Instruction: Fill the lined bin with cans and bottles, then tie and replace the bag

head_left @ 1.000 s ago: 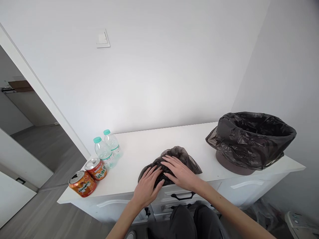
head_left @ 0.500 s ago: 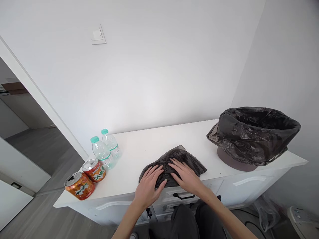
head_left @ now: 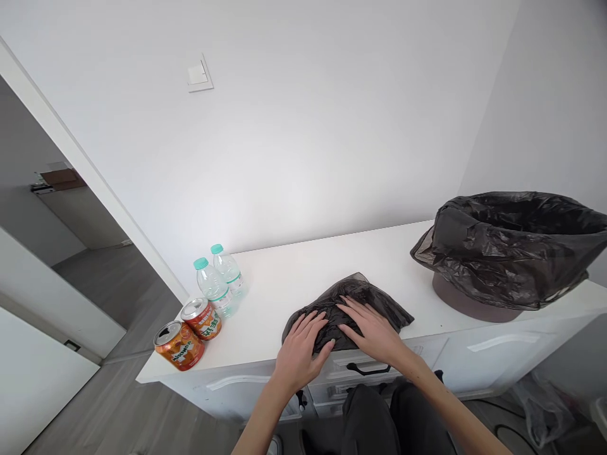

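A crumpled black plastic bag (head_left: pixel 348 291) lies flat near the front edge of the white cabinet top (head_left: pixel 303 259). My left hand (head_left: pixel 303 351) rests palm down on the bag's left part, fingers spread, thumb pointing inward. Beside it, my right hand (head_left: pixel 372 328) also lies flat on the bag with its fingers stretched out. Neither hand grips anything. Parts of the bag under the palms are hidden. To the right stands a brown bin (head_left: pixel 467 300) with a black bin liner (head_left: pixel 502 253) folded over its rim.
Two orange drink cans (head_left: pixel 179 345) stand at the left front corner, with two clear plastic bottles (head_left: pixel 213 285) with green caps behind them. A light switch (head_left: pixel 199 74) is on the wall. Black drawer handles (head_left: pixel 368 369) stick out below the front edge.
The whole view has shifted, so everything sits farther right in the picture. Both hands stay flat on the bag, with little visible movement against it.
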### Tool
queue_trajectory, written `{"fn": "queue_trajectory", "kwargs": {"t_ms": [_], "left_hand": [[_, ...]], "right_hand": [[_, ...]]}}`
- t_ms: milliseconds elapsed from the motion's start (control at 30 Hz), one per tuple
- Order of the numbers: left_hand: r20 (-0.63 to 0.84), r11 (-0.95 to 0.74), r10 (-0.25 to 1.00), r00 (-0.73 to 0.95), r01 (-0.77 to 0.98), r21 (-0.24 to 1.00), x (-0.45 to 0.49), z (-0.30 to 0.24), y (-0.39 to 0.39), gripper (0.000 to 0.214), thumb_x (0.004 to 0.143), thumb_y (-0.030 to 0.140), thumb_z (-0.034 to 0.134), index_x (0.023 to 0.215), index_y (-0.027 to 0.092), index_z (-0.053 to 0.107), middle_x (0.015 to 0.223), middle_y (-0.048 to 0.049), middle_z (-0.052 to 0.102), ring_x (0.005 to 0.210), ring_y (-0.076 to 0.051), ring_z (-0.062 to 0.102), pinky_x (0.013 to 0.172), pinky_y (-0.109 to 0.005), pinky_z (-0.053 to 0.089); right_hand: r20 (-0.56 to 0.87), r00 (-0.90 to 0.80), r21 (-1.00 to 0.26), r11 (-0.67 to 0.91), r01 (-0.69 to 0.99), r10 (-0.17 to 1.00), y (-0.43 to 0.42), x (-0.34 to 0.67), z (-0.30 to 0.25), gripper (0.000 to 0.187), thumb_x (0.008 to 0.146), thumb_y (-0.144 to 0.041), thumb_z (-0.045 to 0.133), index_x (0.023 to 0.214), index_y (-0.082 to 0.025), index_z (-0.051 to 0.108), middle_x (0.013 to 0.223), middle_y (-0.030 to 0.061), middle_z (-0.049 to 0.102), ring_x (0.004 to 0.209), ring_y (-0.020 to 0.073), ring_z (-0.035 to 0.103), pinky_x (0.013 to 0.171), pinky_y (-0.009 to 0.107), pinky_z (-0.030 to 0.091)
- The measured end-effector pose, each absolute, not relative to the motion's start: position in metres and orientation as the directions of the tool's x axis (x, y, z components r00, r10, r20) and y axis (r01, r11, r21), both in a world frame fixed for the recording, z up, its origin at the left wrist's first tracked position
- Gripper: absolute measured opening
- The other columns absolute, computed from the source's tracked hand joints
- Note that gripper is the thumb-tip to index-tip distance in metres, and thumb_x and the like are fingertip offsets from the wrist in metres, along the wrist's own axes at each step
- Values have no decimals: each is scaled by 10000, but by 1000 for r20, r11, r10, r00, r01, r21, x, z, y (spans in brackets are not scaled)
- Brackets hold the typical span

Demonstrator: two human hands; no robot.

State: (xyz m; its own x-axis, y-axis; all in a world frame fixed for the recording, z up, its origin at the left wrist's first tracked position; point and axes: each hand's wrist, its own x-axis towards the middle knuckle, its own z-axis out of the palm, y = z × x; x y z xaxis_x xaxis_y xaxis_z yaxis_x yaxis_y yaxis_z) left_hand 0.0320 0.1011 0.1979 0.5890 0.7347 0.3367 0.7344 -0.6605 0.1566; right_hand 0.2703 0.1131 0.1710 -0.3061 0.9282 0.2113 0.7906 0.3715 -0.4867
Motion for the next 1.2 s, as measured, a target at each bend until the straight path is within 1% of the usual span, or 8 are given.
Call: {"fn": "queue_trajectory", "kwargs": {"t_ms": [200, 333, 467, 633, 800, 967, 1100, 1200], "left_hand": [[328, -646, 752, 572, 738, 193, 32, 189, 105, 430, 1059, 447, 465, 1454, 281, 503, 1578, -20, 540, 1505, -238, 448, 1249, -512, 409], [357, -638, 755, 551, 743, 202, 33, 186, 108, 383, 1078, 382, 426, 1440, 298, 519, 1559, -16, 562, 1491, -228, 469, 1243, -514, 419], [352, -641, 753, 556, 741, 199, 32, 182, 110, 391, 1086, 360, 403, 1459, 306, 505, 1574, -9, 545, 1501, -219, 454, 1251, -509, 413], [370, -645, 746, 553, 738, 198, 32, 178, 116, 398, 1085, 315, 397, 1467, 330, 508, 1572, 7, 547, 1495, -194, 461, 1257, -496, 410], [428, -605, 771, 471, 752, 262, 35, 177, 122, 368, 1080, 321, 402, 1416, 315, 552, 1472, -22, 641, 1409, -216, 564, 1196, -514, 477], [459, -600, 773, 438, 739, 306, 36, 177, 124, 325, 1071, 341, 437, 1349, 299, 601, 1424, -53, 670, 1366, -247, 599, 1133, -524, 525], [446, -606, 776, 447, 725, 327, 36, 178, 125, 304, 1068, 341, 449, 1316, 285, 616, 1425, -51, 669, 1379, -245, 585, 1142, -523, 514], [462, -612, 771, 438, 711, 347, 37, 180, 126, 297, 1057, 347, 470, 1289, 289, 646, 1394, -57, 686, 1346, -253, 611, 1122, -529, 527]], "right_hand": [[241, -305, -452, 384, 805, 921, 119, 273, 156, 611, 1074, -580, 323, 1600, -283, 417, 1693, 33, 330, 1571, 261, 307, 1272, 534, 313], [270, -294, -458, 391, 799, 917, 121, 273, 152, 595, 1072, -575, 338, 1593, -302, 429, 1680, 37, 365, 1557, 267, 340, 1256, 531, 343], [282, -294, -472, 399, 786, 913, 123, 274, 148, 604, 1071, -581, 334, 1606, -309, 404, 1681, 31, 363, 1560, 266, 332, 1260, 522, 341], [259, -324, -454, 411, 791, 910, 127, 278, 144, 619, 1079, -555, 322, 1621, -261, 379, 1693, 53, 333, 1568, 262, 314, 1268, 530, 320], [282, -340, -425, 434, 794, 897, 123, 280, 146, 617, 1090, -518, 297, 1608, -201, 408, 1687, 77, 344, 1564, 268, 324, 1264, 515, 336], [303, -356, -424, 459, 781, 884, 121, 282, 149, 603, 1092, -494, 302, 1615, -208, 397, 1685, 85, 347, 1564, 272, 323, 1264, 523, 336], [274, -313, -453, 409, 792, 910, 121, 277, 150, 614, 1090, -491, 297, 1611, -183, 400, 1689, 86, 337, 1572, 269, 305, 1272, 526, 316], [272, -287, -461, 386, 799, 918, 121, 272, 150, 611, 1087, -483, 301, 1611, -184, 399, 1690, 90, 336, 1575, 268, 298, 1277, 527, 296]]}}
